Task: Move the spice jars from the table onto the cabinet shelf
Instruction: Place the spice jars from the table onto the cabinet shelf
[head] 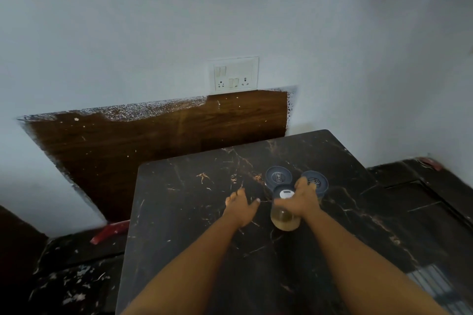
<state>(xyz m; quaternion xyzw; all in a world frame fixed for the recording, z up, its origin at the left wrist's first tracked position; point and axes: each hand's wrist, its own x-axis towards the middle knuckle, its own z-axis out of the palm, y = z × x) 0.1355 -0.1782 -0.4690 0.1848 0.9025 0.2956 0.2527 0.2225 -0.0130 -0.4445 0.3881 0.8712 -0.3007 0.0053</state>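
Three spice jars stand close together on the dark marble table (194,225). The nearest jar (284,217) is clear with a tan powder and a grey lid with a white centre. My right hand (300,201) wraps around its upper part from the right. Behind it stand a jar with a dark blue lid (278,177) and a second blue-lidded jar (317,181), partly hidden by my fingers. To the left of the jars, my left hand (242,206) hovers over the table with fingers spread and nothing in it. No cabinet shelf is in view.
The table stands against a pale wall bearing a switch and socket plate (236,74). A brown wooden panel (153,140) leans against the wall behind the table. A red object (110,234) lies on the dark floor at the left.
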